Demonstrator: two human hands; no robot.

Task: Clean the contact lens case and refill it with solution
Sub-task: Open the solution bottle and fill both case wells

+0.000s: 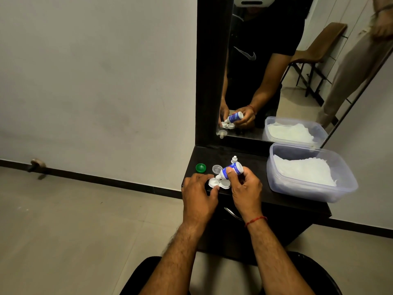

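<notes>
While the right hand [246, 188] grips the small blue-and-white solution bottle [230, 169] between curled fingers and thumb, the bottle is tipped over with its nozzle pointing down and to the left. The nozzle tip hangs just above the left well of the white lens case [225, 185]. The case lies flat near the front edge of the dark counter [257, 165], both wells uncovered and facing up. The left hand [197, 194] pinches the case at its left end, thumb tip against the near rim and curled fingers on the far-left side. Whether liquid is coming out of the nozzle cannot be told.

Just beyond the case, on the far-left part of the counter, a green screw cap [200, 168] sits alone. A pale, translucent screw cap [217, 168] sits to its right, partly hidden behind the bottle. A small white bottle cap [234, 159] stands upright a little farther back, just behind the bottle's base.

On the right of the counter stands a clear plastic tub [314, 193], well apart from the case, with crumpled white tissue [304, 172] inside. A mirror [265, 71] in a dark frame rises at the far edge and reflects the hands, the bottle and the tub. A red thread [256, 220] circles the right wrist. A metal drawer handle [232, 213] shows below the counter edge, between the two forearms.
</notes>
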